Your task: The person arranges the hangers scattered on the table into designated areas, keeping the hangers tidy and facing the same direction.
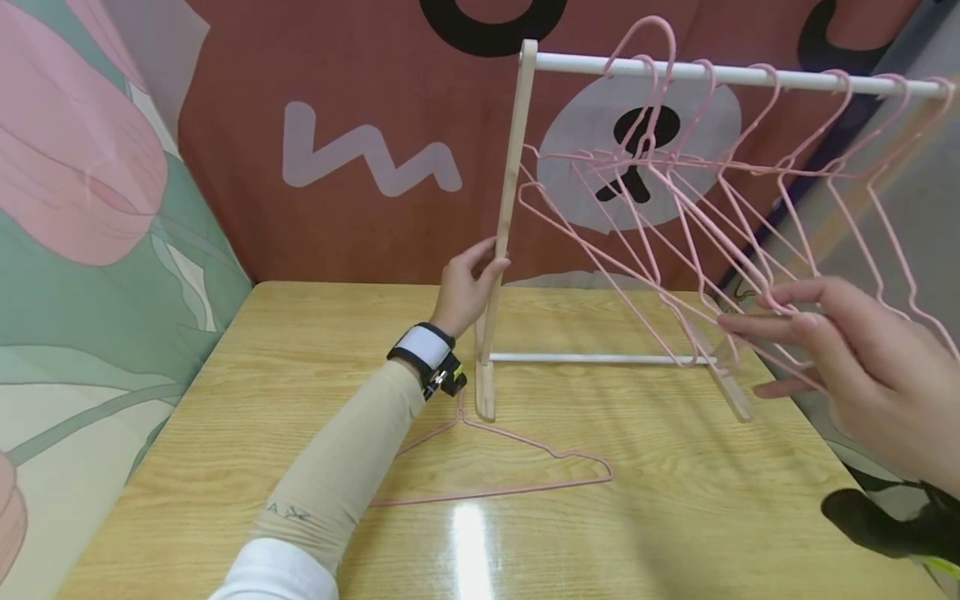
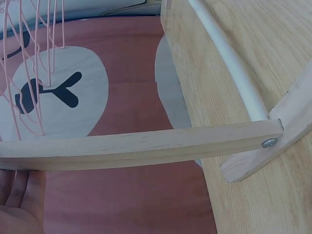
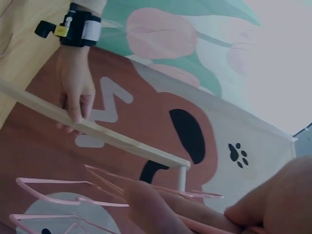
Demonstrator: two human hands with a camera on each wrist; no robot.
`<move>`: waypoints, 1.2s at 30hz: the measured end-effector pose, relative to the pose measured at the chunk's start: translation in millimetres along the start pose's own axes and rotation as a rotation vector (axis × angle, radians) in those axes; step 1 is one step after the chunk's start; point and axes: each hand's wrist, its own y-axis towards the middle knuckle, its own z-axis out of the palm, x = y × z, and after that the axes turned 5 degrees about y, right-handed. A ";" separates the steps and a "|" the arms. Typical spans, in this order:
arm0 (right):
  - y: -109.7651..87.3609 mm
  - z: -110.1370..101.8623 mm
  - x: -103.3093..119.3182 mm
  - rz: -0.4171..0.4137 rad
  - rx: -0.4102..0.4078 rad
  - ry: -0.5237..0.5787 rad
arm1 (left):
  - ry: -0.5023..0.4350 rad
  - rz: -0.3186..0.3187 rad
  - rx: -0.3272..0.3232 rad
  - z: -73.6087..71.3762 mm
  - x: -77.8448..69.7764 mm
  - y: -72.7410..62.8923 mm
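My left hand (image 1: 468, 287) grips the near upright of a small wooden clothes rack (image 1: 517, 150), thumb on one side and fingers on the other. Several pink hangers hang from its white top rail (image 1: 570, 63). At the right, my right hand (image 1: 873, 367) holds the lower part of a pink hanger (image 1: 672, 46) between thumb and fingers. That hanger's hook rises above the rail near its left end. Another pink hanger (image 1: 525, 491) lies flat on the table, partly hidden behind the left forearm. In the right wrist view, fingers (image 3: 151, 209) cover part of the held hanger.
The rack's feet stand on a wood-grain table (image 1: 300, 333), joined by a white lower bar (image 1: 592, 358). A printed red-brown cloth (image 1: 360, 225) hangs behind the table, and a floral one (image 1: 75, 292) is at the left. A black object (image 1: 862, 521) shows at lower right.
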 end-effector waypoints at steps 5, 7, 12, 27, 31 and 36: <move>22.6 6.0 3.2 0.163 0.026 0.034 | 0.009 0.001 0.000 -0.4 0.0 0.2; 30.2 7.8 5.1 0.218 0.048 0.063 | 0.013 0.002 -0.001 -0.2 0.0 0.3; 44.2 14.2 6.5 0.267 0.065 0.090 | 0.021 0.004 -0.004 0.9 -0.2 1.1; 54.1 43.1 15.0 0.253 0.112 0.120 | -0.002 -0.018 -0.005 0.3 0.2 -1.4; 52.1 50.2 16.9 0.239 0.098 0.131 | -0.010 -0.022 -0.004 0.8 0.8 -1.6; 50.5 59.2 19.2 0.221 0.114 0.132 | -0.008 -0.015 -0.009 1.1 0.4 -1.5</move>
